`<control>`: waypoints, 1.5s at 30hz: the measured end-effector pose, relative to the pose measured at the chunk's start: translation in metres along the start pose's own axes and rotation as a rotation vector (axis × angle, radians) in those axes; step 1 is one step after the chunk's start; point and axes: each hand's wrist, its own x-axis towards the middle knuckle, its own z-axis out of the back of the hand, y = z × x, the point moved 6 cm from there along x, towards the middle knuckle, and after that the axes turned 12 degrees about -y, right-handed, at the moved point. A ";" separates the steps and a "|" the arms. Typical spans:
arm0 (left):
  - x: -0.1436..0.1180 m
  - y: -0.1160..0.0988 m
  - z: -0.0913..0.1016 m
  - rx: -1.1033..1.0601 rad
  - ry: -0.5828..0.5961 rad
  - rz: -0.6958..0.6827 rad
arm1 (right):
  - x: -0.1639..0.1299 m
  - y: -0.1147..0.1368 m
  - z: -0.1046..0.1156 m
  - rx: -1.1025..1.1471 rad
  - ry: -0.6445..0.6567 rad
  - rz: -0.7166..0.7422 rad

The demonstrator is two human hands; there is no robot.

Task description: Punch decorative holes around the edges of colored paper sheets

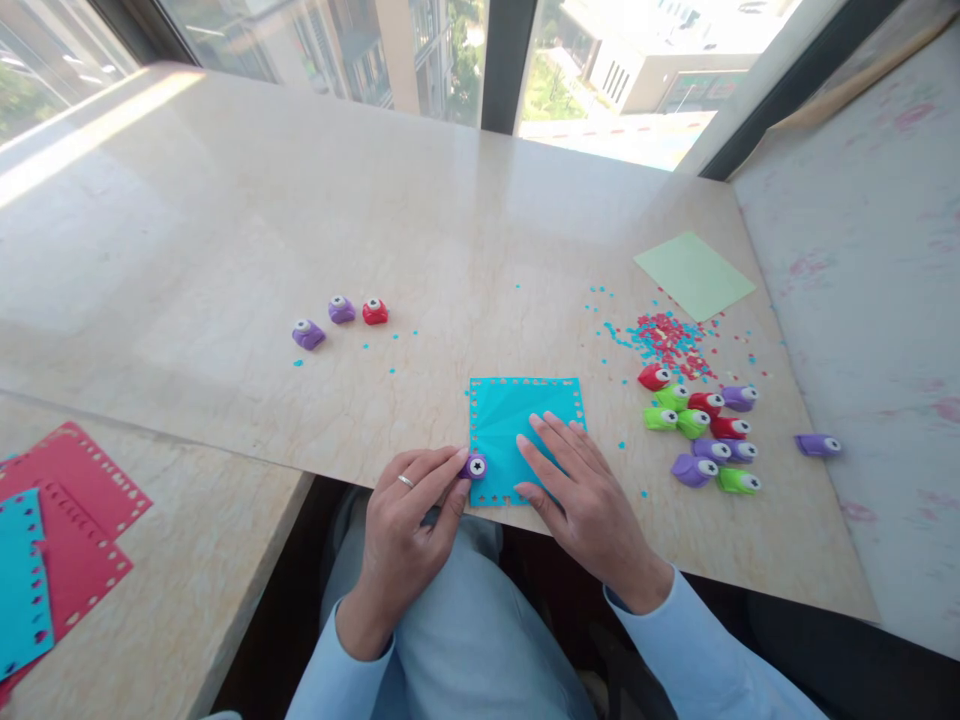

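From the head view, your left hand (409, 520) sits at the near edge of the marble table (300, 220), its fingers curled around a small purple paper punch (474, 465) with a star-shaped opening on top. Your fingertips pinch the punch from the left and from below, and a ring shows on one finger. The punch sits at the lower left edge of a turquoise paper square (517, 430), right against the row of punched holes that runs around the sheet's border.

Your right hand (581, 490) lies flat on the same sheet, palm down, fingers loosely spread and extended, grasping nothing; it presses on the paper's lower right part, and the thumb reaches toward the near edge.

To your right, a cluster of punches (705, 430) in red, green and purple lies close together, with one purple punch (817, 445) apart from them, farther right. Beyond the cluster is a scatter of red and turquoise confetti (667, 340), and past that a pale green paper sheet (694, 275).

To the left, well apart from your hands, three punches (341, 315) stand in a loose row: two purple, one red. On the lower surface at far left lie punched red sheets (82, 520) and a turquoise sheet (22, 580).
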 end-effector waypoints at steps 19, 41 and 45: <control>0.024 0.020 0.000 -0.106 0.477 0.680 | 0.001 0.003 0.013 0.142 -0.125 0.029; 0.037 0.036 -0.021 -0.139 0.955 1.003 | 0.000 -0.002 0.019 0.221 -0.283 -0.004; 0.036 0.032 -0.022 -0.092 0.960 0.993 | 0.000 -0.003 0.018 0.223 -0.275 -0.020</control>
